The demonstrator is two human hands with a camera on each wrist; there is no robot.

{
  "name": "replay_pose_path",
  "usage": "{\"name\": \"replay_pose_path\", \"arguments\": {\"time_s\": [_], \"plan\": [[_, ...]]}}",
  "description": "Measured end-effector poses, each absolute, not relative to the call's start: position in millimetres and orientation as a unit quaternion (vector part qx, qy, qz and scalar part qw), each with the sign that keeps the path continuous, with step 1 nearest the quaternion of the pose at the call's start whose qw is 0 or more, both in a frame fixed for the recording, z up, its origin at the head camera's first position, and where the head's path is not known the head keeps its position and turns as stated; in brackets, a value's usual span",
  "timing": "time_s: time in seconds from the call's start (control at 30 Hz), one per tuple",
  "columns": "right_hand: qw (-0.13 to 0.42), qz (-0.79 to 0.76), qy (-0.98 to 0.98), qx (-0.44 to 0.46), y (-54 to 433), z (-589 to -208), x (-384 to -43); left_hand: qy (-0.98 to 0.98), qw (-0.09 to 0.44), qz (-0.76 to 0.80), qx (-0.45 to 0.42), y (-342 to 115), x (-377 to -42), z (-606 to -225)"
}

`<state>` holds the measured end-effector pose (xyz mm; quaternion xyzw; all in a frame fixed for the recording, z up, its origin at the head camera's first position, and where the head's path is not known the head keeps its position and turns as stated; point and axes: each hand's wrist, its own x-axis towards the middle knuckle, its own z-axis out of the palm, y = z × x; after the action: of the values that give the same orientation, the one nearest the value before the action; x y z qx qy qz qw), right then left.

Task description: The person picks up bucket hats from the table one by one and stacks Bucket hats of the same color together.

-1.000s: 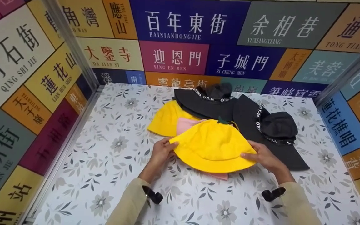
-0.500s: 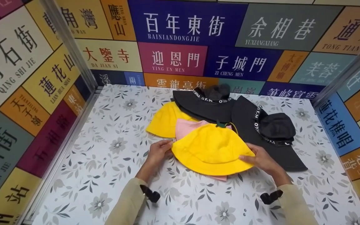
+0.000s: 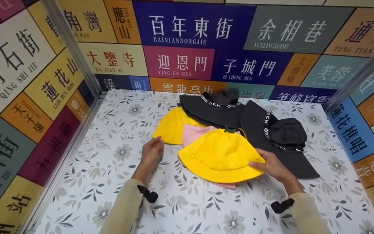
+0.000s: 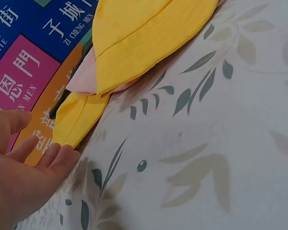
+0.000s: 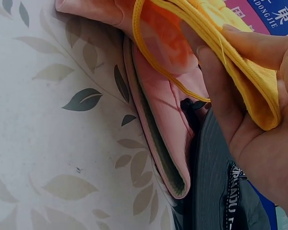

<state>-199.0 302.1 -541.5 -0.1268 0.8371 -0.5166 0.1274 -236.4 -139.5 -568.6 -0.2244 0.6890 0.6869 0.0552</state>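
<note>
In the head view a yellow bucket hat [image 3: 221, 152] with a green stem-like tip lies over a pink hat [image 3: 195, 134]. My right hand [image 3: 268, 164] pinches its brim at the right end, thumb on top; the right wrist view shows the folded yellow brim [image 5: 259, 91] between thumb and fingers, a yellow cord [image 5: 158, 64] hanging below. My left hand [image 3: 152, 152] holds nothing, its fingertips right at the edge of a second yellow hat [image 3: 170, 125] further back. In the left wrist view the left hand's fingers [image 4: 62, 160] are loosely spread beside that hat.
Two black wide-brimmed hats lie behind: one black hat [image 3: 209, 110] at the back, another black hat [image 3: 281, 139] to the right. A floral cloth covers the table [image 3: 109, 182]. Panels with street names [image 3: 180, 61] wall in the back and both sides.
My left hand has let go of the front yellow hat's left brim and moved left and back to the rear yellow hat. The right hand keeps its hold, lowered slightly with the hat.
</note>
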Motion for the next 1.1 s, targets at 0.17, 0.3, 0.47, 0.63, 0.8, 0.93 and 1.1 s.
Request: {"name": "replay_pose_path", "arguments": {"time_s": [0.17,0.3,0.47,0.63,0.8,0.93,1.1], "plan": [[0.120,-0.520,0.835,-0.132,302,-541,-199,0.720,-0.003,0.656,-0.226,-154,-253,-566],[0.122,-0.523,0.833,-0.135,301,-541,-199,0.728,-0.004,0.646,-0.231,-159,-264,-565],[0.135,-0.525,0.830,-0.130,301,-542,-198,0.743,0.026,0.629,-0.226,-159,-272,-560],[0.139,-0.520,0.834,-0.122,302,-543,-198,0.753,0.043,0.608,-0.249,-155,-282,-557],[0.134,-0.520,0.835,-0.119,302,-544,-196,0.735,0.036,0.620,-0.271,-157,-288,-559],[0.132,-0.525,0.832,-0.119,302,-545,-195,0.689,0.017,0.671,-0.274,-160,-289,-561],[0.136,-0.529,0.831,-0.108,303,-546,-192,0.667,0.024,0.687,-0.287,-159,-291,-565]]}}
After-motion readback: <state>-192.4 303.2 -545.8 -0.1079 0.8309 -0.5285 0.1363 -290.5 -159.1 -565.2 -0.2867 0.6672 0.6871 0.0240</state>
